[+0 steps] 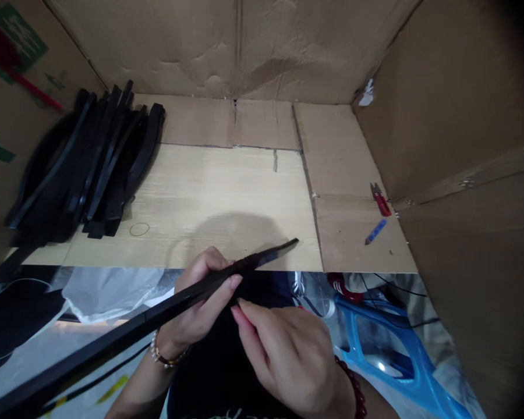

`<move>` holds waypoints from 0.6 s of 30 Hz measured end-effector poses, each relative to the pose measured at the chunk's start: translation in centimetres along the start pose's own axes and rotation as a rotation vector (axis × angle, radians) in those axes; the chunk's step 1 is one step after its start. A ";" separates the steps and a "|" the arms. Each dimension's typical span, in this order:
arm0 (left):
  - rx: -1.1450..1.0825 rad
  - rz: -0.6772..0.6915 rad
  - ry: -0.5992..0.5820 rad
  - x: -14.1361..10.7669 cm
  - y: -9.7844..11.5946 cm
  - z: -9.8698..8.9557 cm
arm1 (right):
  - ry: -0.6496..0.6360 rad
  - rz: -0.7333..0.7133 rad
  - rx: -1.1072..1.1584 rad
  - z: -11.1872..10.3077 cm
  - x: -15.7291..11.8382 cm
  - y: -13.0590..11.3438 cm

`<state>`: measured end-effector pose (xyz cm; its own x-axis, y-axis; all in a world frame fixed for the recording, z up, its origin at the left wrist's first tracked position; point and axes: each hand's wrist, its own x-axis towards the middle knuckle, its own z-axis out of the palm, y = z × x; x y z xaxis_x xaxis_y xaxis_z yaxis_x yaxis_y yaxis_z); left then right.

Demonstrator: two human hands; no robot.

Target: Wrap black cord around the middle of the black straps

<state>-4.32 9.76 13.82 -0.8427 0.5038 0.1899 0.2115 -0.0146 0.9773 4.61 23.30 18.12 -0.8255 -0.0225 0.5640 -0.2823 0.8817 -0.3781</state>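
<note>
My left hand [201,297] grips a long black strip [126,331] that runs from the lower left up to a thin tapered tip, past the hand. The fingertips of my right hand [288,355] sit right at the strip's underside, just beyond my left fingers; I cannot tell whether they hold it. A pile of curved black strips [91,169] lies on the pale wood board [192,198] to the far left of both hands. A thin gold-coloured ring [140,229] rests on the board near the pile.
Small red-handled snips [381,201] and a blue marker [375,231] lie on cardboard at the right. Cardboard walls [236,46] rise behind and beside the board. Below its front edge are a white plastic bag [109,291] and a blue plastic frame [397,355].
</note>
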 end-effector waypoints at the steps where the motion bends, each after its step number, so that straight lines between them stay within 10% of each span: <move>1: -0.015 -0.012 -0.012 -0.1 -0.1 0.1 | 0.003 -0.003 -0.016 0.1 -0.1 -0.3; 18: -0.077 -0.385 -0.110 1.5 0.9 1.1 | -0.506 -0.230 -0.253 -7.4 3.6 3.5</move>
<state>-4.88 11.44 14.84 -0.7942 0.5742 -0.1988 -0.1508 0.1307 0.9799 4.27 29.85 24.24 -0.9044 -0.3920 0.1687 -0.4073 0.9108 -0.0673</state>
